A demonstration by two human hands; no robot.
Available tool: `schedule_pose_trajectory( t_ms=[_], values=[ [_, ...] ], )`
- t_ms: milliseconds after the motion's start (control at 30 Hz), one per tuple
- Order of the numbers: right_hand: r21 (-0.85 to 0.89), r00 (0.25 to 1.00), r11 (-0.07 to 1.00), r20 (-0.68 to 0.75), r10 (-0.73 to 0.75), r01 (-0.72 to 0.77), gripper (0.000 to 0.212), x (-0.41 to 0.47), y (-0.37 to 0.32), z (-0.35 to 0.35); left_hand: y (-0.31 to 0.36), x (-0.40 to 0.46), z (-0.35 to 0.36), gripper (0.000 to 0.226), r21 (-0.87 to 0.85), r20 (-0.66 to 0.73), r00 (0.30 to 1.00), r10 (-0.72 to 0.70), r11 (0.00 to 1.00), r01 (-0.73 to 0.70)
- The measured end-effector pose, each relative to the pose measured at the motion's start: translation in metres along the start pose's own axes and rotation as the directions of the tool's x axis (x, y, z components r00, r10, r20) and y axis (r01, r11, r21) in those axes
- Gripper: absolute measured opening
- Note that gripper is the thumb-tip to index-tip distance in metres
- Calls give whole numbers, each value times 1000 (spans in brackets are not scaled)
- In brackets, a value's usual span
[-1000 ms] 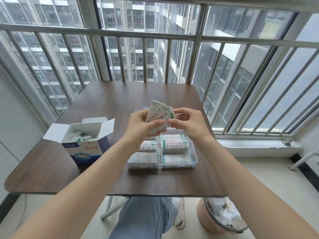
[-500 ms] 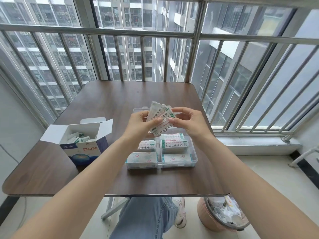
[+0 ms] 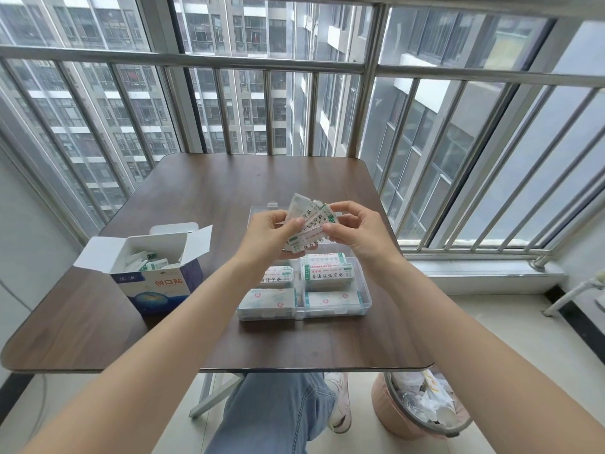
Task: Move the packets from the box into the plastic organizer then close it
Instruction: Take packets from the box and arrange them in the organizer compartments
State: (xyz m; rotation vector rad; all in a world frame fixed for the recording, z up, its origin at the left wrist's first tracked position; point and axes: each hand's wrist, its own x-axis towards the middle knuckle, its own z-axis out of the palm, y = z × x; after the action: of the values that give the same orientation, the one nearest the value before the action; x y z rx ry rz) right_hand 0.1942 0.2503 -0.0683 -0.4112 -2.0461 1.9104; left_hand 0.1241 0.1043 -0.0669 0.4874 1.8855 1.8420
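We pinch fanned packets (image 3: 309,226) between left hand (image 3: 273,235) and right hand (image 3: 355,232), directly above plastic organizer (image 3: 366,301); long axes tilted, drop goes straight down.

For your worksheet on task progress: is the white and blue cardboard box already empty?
No, white packets still lie inside the open white and blue cardboard box.

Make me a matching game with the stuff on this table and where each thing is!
Things:
1. fanned packets
2. cardboard box
3. plastic organizer
4. pink bin

Places or states:
A. on the floor under the table's right corner, full of rubbish
B. lid open, compartments filled with packets
C. held up between the left hand and right hand
D. on the table's left side, flaps open, packets inside

Pairs: 1-C, 2-D, 3-B, 4-A
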Motion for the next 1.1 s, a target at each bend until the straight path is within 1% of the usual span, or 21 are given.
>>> schedule_pose_trajectory(
  t_ms=[133, 300, 400, 500, 567, 633, 700, 767, 900, 967, 1033, 1100],
  values=[
    [-4, 1000, 1000, 4, 10, -10, 12, 0, 0, -1, 3, 0, -1, 12, 5, 36, 999, -17, 1000, 17],
    [36, 999, 999, -49, 3, -1, 16, 0, 2, -2, 3, 0, -1, 21, -11, 26, 1000, -17, 1000, 17],
    [43, 995, 999, -99, 10, -6, 15, 2, 4, -4, 1, 0, -4, 18, 30, 21, 1000, 5, 1000, -5],
    [36, 996, 999, -93, 13, -9, 15, 2, 6, -5, -1, 2, -6, 14, 73, 26, 999, 25, 997, -27],
    [-52, 999, 999, -33, -18, 17, 22, 1, 5, -9, -2, 4, -7, 6, 86, 27, 999, 21, 996, -23],
    [-162, 997, 985, 62, -49, 58, 29, 1, 1, -15, -2, 5, -7, 4, 92, 33, 999, 13, 996, -16],
    [-245, 991, 966, 122, -60, 89, 19, 3, -3, -18, -1, 6, -7, 5, 103, 35, 999, 15, 995, -18],
    [-270, 992, 959, 111, -58, 86, 10, 6, -5, -19, -2, 7, -6, 6, 112, 30, 999, 21, 993, -24],
    [-275, 996, 960, 75, -41, 60, 10, 11, -6, -19, -1, 12, -4, 16, 166, -2, 999, 42, 985, -41],
    [-303, 998, 952, 65, -14, 33, 9, 14, -3, -21, -1, 15, -5, 16, 205, -28, 999, 36, 978, -29],
    [-383, 999, 924, 32, 31, -16, 6, 20, 5, -25, -2, 17, -8, 14, 262, -93, 995, 20, 965, 5],
    [-476, 997, 876, -36, 71, -80, 7, 26, 15, -29, -3, 18, -11, 13, 299, -144, 989, 13, 954, 31]
  ],
)
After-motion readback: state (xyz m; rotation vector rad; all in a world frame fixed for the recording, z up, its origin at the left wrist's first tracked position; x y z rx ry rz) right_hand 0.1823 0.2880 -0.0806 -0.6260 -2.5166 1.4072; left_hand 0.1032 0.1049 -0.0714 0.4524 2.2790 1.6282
